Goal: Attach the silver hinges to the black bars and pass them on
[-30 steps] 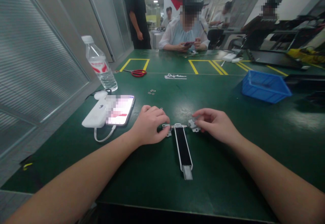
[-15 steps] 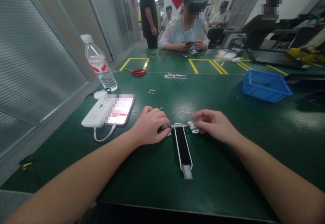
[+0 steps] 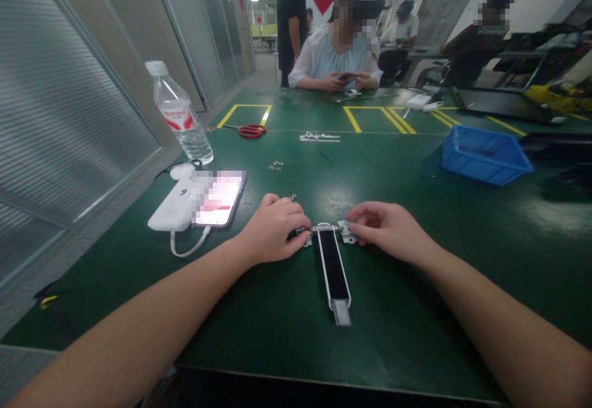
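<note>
Black bar (image 3: 333,266) on the worktop (image 3: 393,334), lengthwise to wearer
Left hand (image 3: 280,232), bit nearer, pinches a mostly hidden part (image 3: 308,243) left of the bar's far end; right hand (image 3: 386,229) pinches a bracket (image 3: 346,233) just right.

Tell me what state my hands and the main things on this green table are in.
Left hand: closed on left bracket
Left bracket: mostly hidden
Right hand: pinching right bracket
Right bracket: beside the rod's end; whether joined, unclear
Black strip: lying flat
Phone: face up, screen lit
White cable: seemingly plugged into phone
Bottle: standing, capped
Scissors: lying down; blades look closed
Blue bin: open-topped
</note>
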{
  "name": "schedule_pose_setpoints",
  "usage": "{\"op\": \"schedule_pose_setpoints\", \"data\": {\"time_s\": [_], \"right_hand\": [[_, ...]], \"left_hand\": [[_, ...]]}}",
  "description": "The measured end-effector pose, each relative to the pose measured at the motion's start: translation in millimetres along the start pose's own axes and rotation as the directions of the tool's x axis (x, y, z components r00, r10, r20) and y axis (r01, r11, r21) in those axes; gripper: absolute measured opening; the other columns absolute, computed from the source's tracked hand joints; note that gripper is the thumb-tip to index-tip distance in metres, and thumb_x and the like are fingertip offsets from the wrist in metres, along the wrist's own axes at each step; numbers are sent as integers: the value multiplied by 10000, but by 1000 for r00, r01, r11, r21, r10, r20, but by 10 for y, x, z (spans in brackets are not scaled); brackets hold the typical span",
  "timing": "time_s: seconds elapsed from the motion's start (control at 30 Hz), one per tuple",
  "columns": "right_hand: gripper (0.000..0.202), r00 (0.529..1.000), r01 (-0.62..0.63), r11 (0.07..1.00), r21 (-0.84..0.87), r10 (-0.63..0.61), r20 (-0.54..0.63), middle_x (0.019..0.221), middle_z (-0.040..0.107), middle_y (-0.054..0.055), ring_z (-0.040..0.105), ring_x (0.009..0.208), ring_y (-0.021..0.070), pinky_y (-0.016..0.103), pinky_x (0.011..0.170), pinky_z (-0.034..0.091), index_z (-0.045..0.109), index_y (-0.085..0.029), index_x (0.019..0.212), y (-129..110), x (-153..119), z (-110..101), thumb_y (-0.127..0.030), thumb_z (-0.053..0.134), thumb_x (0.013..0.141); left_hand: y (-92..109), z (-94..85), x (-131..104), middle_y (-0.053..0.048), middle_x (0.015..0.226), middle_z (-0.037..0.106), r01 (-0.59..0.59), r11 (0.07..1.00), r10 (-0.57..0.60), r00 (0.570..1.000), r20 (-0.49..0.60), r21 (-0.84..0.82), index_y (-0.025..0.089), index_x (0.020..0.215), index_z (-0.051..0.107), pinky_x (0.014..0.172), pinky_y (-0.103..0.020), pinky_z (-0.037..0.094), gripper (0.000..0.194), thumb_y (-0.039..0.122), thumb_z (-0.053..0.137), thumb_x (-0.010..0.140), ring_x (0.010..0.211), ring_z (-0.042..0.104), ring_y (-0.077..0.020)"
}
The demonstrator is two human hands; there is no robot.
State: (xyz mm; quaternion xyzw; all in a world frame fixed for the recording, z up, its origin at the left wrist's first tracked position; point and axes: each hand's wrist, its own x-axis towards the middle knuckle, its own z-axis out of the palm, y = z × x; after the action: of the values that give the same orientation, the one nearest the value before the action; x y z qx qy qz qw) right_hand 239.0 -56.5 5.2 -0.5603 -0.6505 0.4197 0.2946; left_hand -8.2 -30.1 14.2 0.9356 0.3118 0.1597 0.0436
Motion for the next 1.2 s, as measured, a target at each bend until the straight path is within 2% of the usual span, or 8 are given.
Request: {"op": "schedule_pose_setpoints", "data": {"time_s": [0.13, 0.33, 0.63, 0.77, 0.9, 1.2], "right_hand": [[166, 994, 102, 984, -148, -107, -26, 607, 602, -11, 552, 525, 118, 256, 524, 443, 643, -179, 856, 12, -5, 27, -321, 616, 774], [179, 972, 217, 926, -309, -234, -20, 605, 577, -15, 500, 516, 108, 237, 497, 389, 679, -183, 904, 27, -8, 60, -305, 571, 830], [214, 963, 257, 898, -357, -270, 13, 616, 599, -1, 497, 524, 119, 253, 519, 393, 698, -174, 932, 19, -16, 64, -276, 527, 854], [220, 936, 320, 865, -386, -351, -10, 656, 561, 3, 483, 545, 119, 259, 536, 394, 698, -160, 953, 7, -23, 47, -242, 550, 812], [207, 912, 378, 834, -403, -409, 8, 693, 558, 18, 481, 581, 125, 264, 554, 389, 706, -159, 927, -9, -31, 42, -272, 567, 822], [161, 902, 410, 813, -414, -430, 50, 663, 536, 6, 473, 577, 119, 252, 559, 379, 710, -179, 884, -8, -20, 56, -243, 565, 854]], "left_hand": [[0, 4, 1, -21, 902, 685, 0, 1000, 0, 1000, 0, 0, 207, 878, 673, 806, -370, 284, 156, 276, 534, 865, 885, 573, -196], [-1, 16, 1, -12, 900, 678, 0, 1000, 0, 1000, -2, -8, 208, 877, 670, 802, -367, 282, 146, 268, 538, 864, 889, 577, -191], [10, -8, 3, -20, 911, 681, 18, 1000, -18, 1000, 11, -13, 207, 884, 670, 805, -366, 288, 160, 274, 527, 864, 887, 573, -196], [7, -2, 5, -20, 901, 681, 12, 1000, -12, 1000, -3, -11, 207, 887, 669, 800, -368, 284, 162, 274, 525, 859, 878, 575, -195], [5, 4, 5, -22, 894, 686, 5, 1000, -5, 1000, -11, -3, 212, 876, 666, 788, -368, 276, 156, 268, 521, 857, 864, 573, -192], [8, 5, 2, -20, 906, 676, 6, 1000, -6, 1000, 16, -5, 207, 897, 662, 801, -360, 279, 180, 271, 494, 903, 886, 568, -188]]}}
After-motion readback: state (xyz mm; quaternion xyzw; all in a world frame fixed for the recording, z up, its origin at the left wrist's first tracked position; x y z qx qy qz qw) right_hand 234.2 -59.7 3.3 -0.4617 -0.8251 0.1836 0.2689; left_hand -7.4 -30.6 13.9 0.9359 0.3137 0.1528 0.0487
